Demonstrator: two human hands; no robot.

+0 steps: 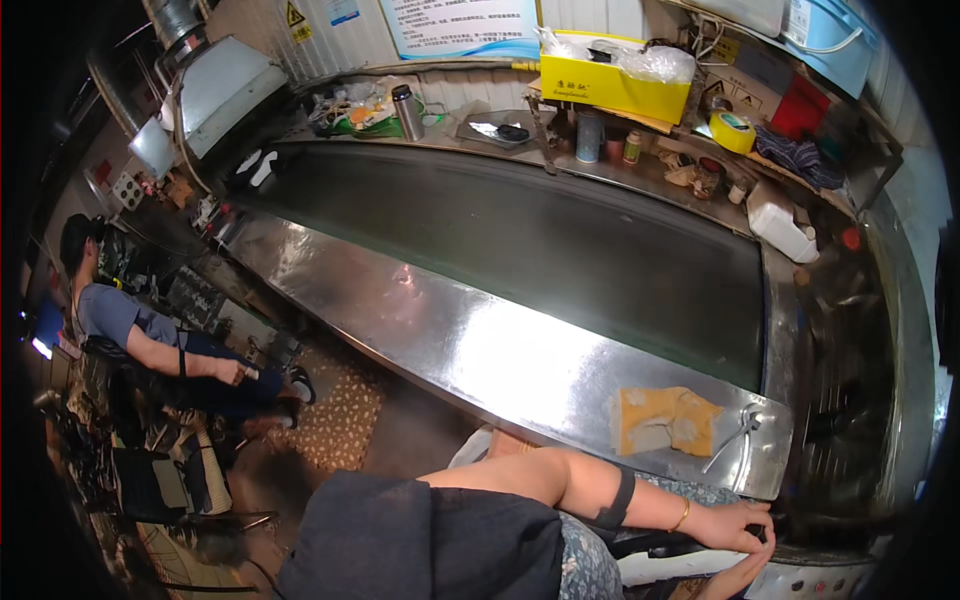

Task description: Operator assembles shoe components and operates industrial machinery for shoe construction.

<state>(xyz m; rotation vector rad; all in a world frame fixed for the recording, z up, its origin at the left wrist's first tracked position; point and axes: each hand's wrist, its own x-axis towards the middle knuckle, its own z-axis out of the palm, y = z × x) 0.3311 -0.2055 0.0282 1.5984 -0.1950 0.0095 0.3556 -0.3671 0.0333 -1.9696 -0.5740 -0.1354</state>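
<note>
At the lower right, my left hand [735, 526], with a gold-coloured bracelet and a black band on its forearm, curls its fingers over the end of a black and white shoe [660, 568]. The shoe lies low, by my patterned clothing [585, 565], and much of it is hidden by my arm. Just below the left hand, part of my right hand [742, 577] shows close to its fingertips; its own fingers are mostly hidden. On the metal ledge above my hands are a worn yellow cloth [665, 421] and a metal pincer-like tool [735, 436].
A dark conveyor belt [500, 235] runs behind the shiny metal ledge [400, 300]. Black and white shoes [262, 168] lie at its far left end. A yellow box [610, 88], a flask [408, 112] and a white jug [782, 222] line the back. A seated person [150, 325] is at left.
</note>
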